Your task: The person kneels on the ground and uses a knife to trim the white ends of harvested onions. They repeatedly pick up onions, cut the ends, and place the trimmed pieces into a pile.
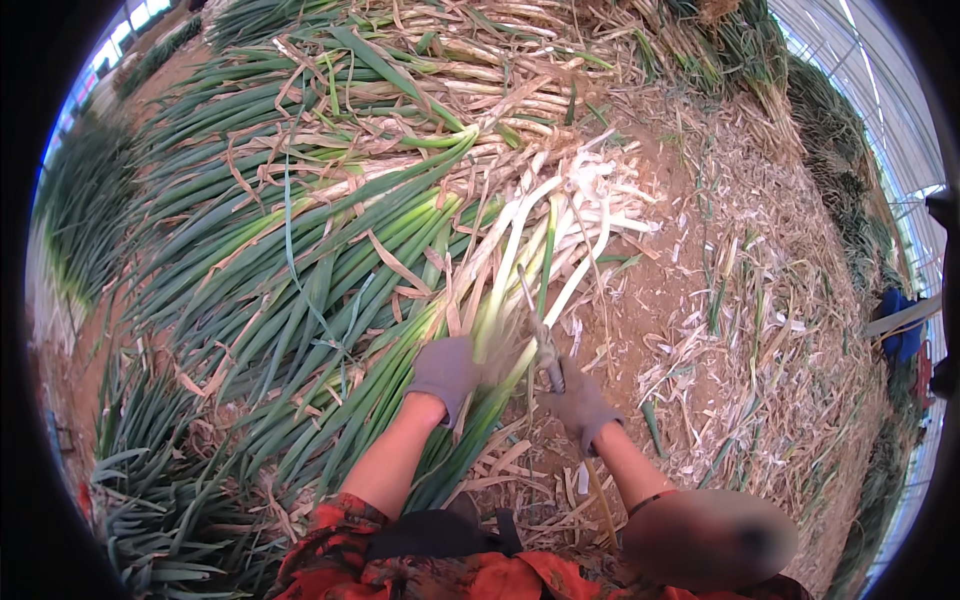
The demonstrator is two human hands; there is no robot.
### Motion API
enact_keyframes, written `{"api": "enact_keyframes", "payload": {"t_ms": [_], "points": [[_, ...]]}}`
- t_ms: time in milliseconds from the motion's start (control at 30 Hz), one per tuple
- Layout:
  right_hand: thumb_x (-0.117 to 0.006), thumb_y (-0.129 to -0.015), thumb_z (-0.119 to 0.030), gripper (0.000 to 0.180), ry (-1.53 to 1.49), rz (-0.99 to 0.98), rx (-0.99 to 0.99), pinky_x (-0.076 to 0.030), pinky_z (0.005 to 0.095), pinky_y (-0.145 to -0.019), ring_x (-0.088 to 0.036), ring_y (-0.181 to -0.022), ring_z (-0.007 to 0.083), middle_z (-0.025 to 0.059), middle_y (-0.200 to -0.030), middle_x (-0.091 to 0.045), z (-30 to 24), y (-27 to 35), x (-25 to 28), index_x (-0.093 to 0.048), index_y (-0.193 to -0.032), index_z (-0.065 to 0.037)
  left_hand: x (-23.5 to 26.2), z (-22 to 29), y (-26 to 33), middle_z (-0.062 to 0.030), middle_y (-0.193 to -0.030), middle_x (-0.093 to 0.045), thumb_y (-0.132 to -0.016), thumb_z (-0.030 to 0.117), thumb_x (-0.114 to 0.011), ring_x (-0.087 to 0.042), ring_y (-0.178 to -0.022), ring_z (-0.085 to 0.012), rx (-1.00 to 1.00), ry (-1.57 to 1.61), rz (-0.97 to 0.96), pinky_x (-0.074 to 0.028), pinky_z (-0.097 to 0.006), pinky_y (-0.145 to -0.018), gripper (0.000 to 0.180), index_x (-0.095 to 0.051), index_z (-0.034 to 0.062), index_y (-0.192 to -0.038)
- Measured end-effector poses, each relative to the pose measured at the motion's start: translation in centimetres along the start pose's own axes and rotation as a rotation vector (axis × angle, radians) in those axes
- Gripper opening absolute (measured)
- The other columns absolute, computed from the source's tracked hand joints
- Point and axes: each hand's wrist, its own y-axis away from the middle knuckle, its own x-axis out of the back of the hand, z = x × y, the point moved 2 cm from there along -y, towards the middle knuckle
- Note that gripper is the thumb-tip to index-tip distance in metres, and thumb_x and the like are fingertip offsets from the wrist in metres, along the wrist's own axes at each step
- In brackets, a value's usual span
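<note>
My left hand (447,375), in a grey glove, is closed round the stalks of a bunch of green onions (520,225). Their white stems and roots point away from me to the upper right, and their long green leaves trail back to the lower left. Just right of it, my gloved right hand (580,402) grips an air blow gun (547,350) with a thin nozzle angled up over the white stems. From below that hand a yellowish hose (602,500) runs down toward my body. Between the two hands the stalks look blurred.
A large pile of green onions (290,180) with dry leaves spreads across the left and far side. More stand blurred at the far left (90,200). Peeled scraps (740,340) litter the brown soil on the right. Further bundles (835,130) line the right wall.
</note>
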Motion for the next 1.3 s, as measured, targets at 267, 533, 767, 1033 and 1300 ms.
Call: {"api": "enact_keyframes", "payload": {"t_ms": [267, 533, 767, 1033, 1300], "points": [[-0.077, -0.076, -0.021, 0.045, 0.122, 0.305, -0.009, -0.054, 0.0436, -0.075, -0.066, -0.081, 0.0299, 0.0189, -0.091, -0.067, 0.5, -10.1, 6.9, -0.057, -0.113, -0.002, -3.5, 0.3, 3.5, -0.0219, -0.095, -0.071, -0.083, 0.035, -0.072, -0.067, -0.088, -0.042, -0.071, 0.393, 0.089, -0.052, -0.046, -0.079, 0.038, -0.068, 0.0013, -0.1], [-0.072, -0.083, -0.036, 0.053, 0.206, -0.29, 0.042, -0.05, 0.0524, -0.084, -0.066, -0.096, 0.0494, 0.0312, -0.098, -0.067, 2.6, 10.5, -4.8, -0.049, -0.117, -0.002, -4.4, -5.0, 1.8, -0.0156, -0.087, -0.073, -0.078, 0.022, -0.083, -0.067, -0.075, -0.0197, 0.095, 0.796, 0.179, -0.053, -0.033, -0.07, 0.039, -0.072, -0.0039, -0.105], [-0.073, -0.083, -0.034, 0.058, 0.149, -0.185, 0.021, -0.05, 0.0511, -0.085, -0.065, -0.097, 0.0481, 0.0303, -0.103, -0.066, 2.8, 8.1, -4.0, -0.05, -0.125, -0.002, -4.2, -4.6, 3.2, -0.0115, -0.095, -0.07, -0.089, 0.004, -0.066, -0.065, -0.084, -0.0168, 0.237, 1.014, 0.165, -0.053, -0.031, -0.073, 0.028, -0.061, -0.0076, -0.114], [-0.074, -0.08, -0.028, 0.056, 0.212, 0.091, -0.01, -0.052, 0.0485, -0.079, -0.067, -0.092, 0.0427, 0.025, -0.1, -0.068, -2.1, -7.2, 3.2, -0.053, -0.124, -0.002, -4.6, 0.8, 5.6, -0.0293, -0.104, -0.068, -0.084, 0.029, -0.077, -0.066, -0.097, -0.0452, -0.014, 0.559, 0.096, -0.052, -0.047, -0.085, 0.065, -0.051, -0.0028, -0.134], [-0.074, -0.078, -0.026, 0.053, 0.216, 0.119, 0.044, -0.051, 0.0523, -0.086, -0.065, -0.098, 0.0475, 0.0268, -0.101, -0.068, -0.2, -5.4, 2.7, -0.055, -0.122, -0.003, -8.6, -0.5, 9.1, -0.0151, -0.095, -0.068, -0.086, 0.025, -0.071, -0.068, -0.088, -0.035, -0.325, -0.029, -0.055, -0.053, -0.046, -0.072, 0.062, -0.046, 0.0036, -0.14]]}}
